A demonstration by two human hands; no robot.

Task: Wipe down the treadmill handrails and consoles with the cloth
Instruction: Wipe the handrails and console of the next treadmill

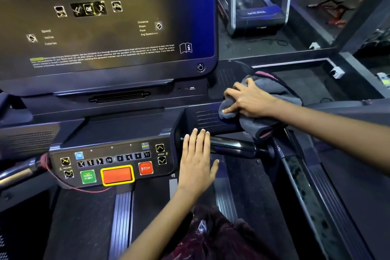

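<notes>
From the head view, a dark treadmill console fills the scene, with one large screen above one button panel, one black handrail running right, and a second treadmill on the gym floor beyond. The right hand presses one grey, pink-edged cloth onto the console's right shelf, its grip curled around a fold of it. The left hand has an open grip, four fingers straight and together, holding nothing, just beside the panel at the handrail's inner end.
</notes>
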